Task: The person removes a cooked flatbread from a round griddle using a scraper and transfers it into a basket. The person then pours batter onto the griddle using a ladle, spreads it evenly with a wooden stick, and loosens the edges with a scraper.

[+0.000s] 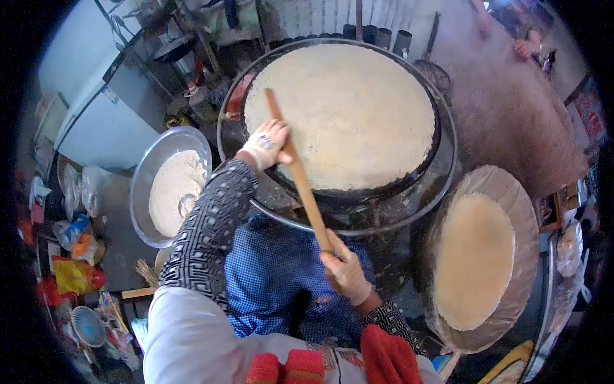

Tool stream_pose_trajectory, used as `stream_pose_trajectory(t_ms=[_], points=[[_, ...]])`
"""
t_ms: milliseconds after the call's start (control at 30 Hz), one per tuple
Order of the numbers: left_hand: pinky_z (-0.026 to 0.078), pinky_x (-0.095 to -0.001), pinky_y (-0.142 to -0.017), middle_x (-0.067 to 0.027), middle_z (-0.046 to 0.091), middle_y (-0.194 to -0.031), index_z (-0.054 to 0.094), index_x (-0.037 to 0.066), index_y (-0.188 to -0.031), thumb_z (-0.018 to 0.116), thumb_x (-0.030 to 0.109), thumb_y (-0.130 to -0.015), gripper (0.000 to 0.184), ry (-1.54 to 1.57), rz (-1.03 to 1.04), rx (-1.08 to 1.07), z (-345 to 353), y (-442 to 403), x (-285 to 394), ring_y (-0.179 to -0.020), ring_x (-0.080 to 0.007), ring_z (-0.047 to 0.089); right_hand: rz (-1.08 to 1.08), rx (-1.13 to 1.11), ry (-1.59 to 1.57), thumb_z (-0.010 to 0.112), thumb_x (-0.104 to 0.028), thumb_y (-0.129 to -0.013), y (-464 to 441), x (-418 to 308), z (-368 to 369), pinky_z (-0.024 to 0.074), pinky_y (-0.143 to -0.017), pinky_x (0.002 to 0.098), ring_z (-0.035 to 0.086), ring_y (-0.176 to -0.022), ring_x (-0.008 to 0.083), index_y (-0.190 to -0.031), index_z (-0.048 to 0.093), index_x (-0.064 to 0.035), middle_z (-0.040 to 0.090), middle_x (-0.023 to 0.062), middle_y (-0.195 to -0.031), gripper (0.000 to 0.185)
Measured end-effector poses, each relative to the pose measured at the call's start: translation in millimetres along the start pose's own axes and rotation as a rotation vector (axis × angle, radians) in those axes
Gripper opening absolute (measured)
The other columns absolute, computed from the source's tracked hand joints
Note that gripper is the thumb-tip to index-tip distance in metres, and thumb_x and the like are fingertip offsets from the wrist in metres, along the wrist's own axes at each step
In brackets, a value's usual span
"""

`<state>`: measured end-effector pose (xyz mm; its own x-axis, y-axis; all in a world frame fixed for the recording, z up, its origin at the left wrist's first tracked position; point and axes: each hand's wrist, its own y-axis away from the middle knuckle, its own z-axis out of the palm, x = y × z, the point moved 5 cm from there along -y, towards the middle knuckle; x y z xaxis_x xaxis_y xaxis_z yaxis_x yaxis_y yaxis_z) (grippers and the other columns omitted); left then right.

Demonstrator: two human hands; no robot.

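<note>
A person worked with both hands at a wide round griddle (361, 194), a long wooden stick (306, 185) slanting across the near left part of it. The left hand (267, 142), in a pale covering that left the fingertips bare, was wrapped around the stick's upper half at the left edge of the griddle. The right hand (347, 274) grasped the lower end, which reached past the griddle's near edge toward the person's lap. The stick's far tip lay over the griddle's left side; whether it touched the pale, thin sheet (348, 109) spread over nearly the whole griddle could not be told.

A metal ring (384, 228) circled the griddle. To the left of the griddle stood a metal bowl (144, 179) of thick pale batter (169, 192), a ladle (187, 203) resting in it. Near the griddle's right side, on the side closer to the person, a round tray (524, 249) lined with a brownish sheet held a round, tan flatbread (474, 262); whether it was one layer or several could not be told.

A blue checked cloth (262, 269) covered the lap on the griddle's near side. Dark cylinders (384, 38) stood beyond the griddle's far edge. Well beyond the griddle, to the far right, another person's hand (526, 48) was visible above a brown surface (505, 121).
</note>
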<state>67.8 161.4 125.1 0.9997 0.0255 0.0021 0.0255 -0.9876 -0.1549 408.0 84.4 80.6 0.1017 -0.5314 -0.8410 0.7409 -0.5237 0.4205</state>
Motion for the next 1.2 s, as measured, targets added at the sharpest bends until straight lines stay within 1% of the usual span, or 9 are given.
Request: stream_pose_trajectory(t_ms=[200, 300, 367, 533, 800, 1000, 1067, 1133, 1200], points=[[0.019, -0.0506, -0.116, -0.0271, 0.043, -0.139, 0.041, -0.006, -0.136, 0.036, 0.084, -0.074, 0.110, -0.124, -0.154, -0.068, -9, 137, 24, -0.135, -0.0418, 0.035, 0.089, -0.180, 0.364, 0.065, -0.014, -0.091, 47, 32, -6, 0.0497, -0.079, 0.0266, 0.062, -0.089, 0.0125, -0.148, 0.039, -0.0147, 0.067, 0.0056, -0.105, 0.063], [0.018, -0.0511, -0.117, -0.0280, 0.039, -0.142, 0.038, -0.007, -0.139, 0.056, 0.077, -0.067, 0.112, -0.067, -0.138, -0.034, -28, 133, 102, -0.137, -0.0428, 0.032, -0.184, 0.061, 0.775, 0.065, -0.021, -0.092, 116, 58, -43, 0.0513, -0.082, 0.0290, 0.066, -0.090, 0.0176, -0.145, 0.044, -0.0214, 0.069, 0.0078, -0.106, 0.057], [0.017, -0.0516, -0.117, -0.0280, 0.037, -0.144, 0.035, -0.007, -0.141, 0.067, 0.069, -0.064, 0.112, 0.121, -0.014, 0.000, -50, 89, 176, -0.139, -0.0435, 0.029, -0.048, 0.209, 0.660, 0.069, -0.005, -0.085, 170, 76, -83, 0.0508, -0.084, 0.0305, 0.064, -0.098, 0.0176, -0.144, 0.043, -0.0073, 0.064, 0.0103, -0.121, 0.065], [0.023, -0.0500, -0.116, -0.0264, 0.043, -0.140, 0.042, -0.007, -0.135, 0.061, 0.066, -0.070, 0.100, 0.247, 0.400, 0.113, 3, -14, 303, -0.137, -0.0424, 0.033, -0.011, 0.600, -0.254, 0.067, -0.005, -0.087, 228, 160, -150, 0.0494, -0.070, 0.0262, 0.063, -0.087, 0.0125, -0.146, 0.042, -0.0102, 0.065, 0.0074, -0.119, 0.065], [0.026, -0.0500, -0.114, -0.0257, 0.048, -0.134, 0.048, -0.007, -0.128, 0.052, 0.077, -0.063, 0.106, 0.082, 0.268, 0.029, 14, 8, 250, -0.134, -0.0420, 0.037, 0.093, 0.227, -0.492, 0.075, -0.016, -0.085, 199, 100, -103, 0.0411, -0.045, 0.0242, 0.052, -0.056, 0.0074, -0.149, 0.036, -0.0081, 0.063, 0.0042, -0.110, 0.075], [0.029, -0.0484, -0.113, -0.0257, 0.048, -0.134, 0.047, -0.007, -0.129, 0.063, 0.063, -0.072, 0.092, 0.078, 0.027, 0.023, -27, 84, 171, -0.133, -0.0422, 0.038, 0.165, 0.023, -0.045, 0.073, -0.018, -0.086, 150, 78, -74, 0.0450, -0.053, 0.0218, 0.055, -0.065, 0.0074, -0.146, 0.041, -0.0070, 0.064, 0.0053, -0.111, 0.069], [0.033, -0.0479, -0.111, -0.0273, 0.047, -0.134, 0.047, -0.008, -0.128, 0.073, 0.046, -0.074, 0.081, 0.098, -0.091, 0.064, -36, 114, 154, -0.130, -0.0438, 0.041, -0.653, 0.043, 0.420, 0.070, -0.021, -0.089, 131, 76, -67, 0.0452, -0.060, 0.0201, 0.054, -0.068, 0.0069, -0.144, 0.046, -0.0099, 0.063, 0.0032, -0.110, 0.061], [0.039, -0.0497, -0.104, -0.0293, 0.048, -0.128, 0.046, -0.004, -0.129, 0.073, 0.044, -0.079, 0.074, 0.213, -0.121, 0.211, -34, 153, 123, -0.118, -0.0465, 0.048, -0.191, -0.100, 0.337, 0.067, -0.032, -0.090, 122, 93, -72, 0.0479, -0.093, 0.0311, 0.062, -0.106, 0.0167, -0.144, 0.045, -0.0133, 0.066, 0.0070, -0.120, 0.061], [0.042, -0.0496, -0.098, -0.0280, 0.050, -0.124, 0.048, -0.001, -0.126, 0.069, 0.029, -0.083, 0.056, 0.151, -0.260, 0.342, -39, 177, 104, -0.113, -0.0462, 0.049, 0.044, -0.025, 0.410, 0.068, -0.027, -0.092, 147, 43, -68, 0.0481, -0.078, 0.0232, 0.058, -0.086, 0.0106, -0.143, 0.048, -0.0123, 0.064, 0.0006, -0.105, 0.057]])
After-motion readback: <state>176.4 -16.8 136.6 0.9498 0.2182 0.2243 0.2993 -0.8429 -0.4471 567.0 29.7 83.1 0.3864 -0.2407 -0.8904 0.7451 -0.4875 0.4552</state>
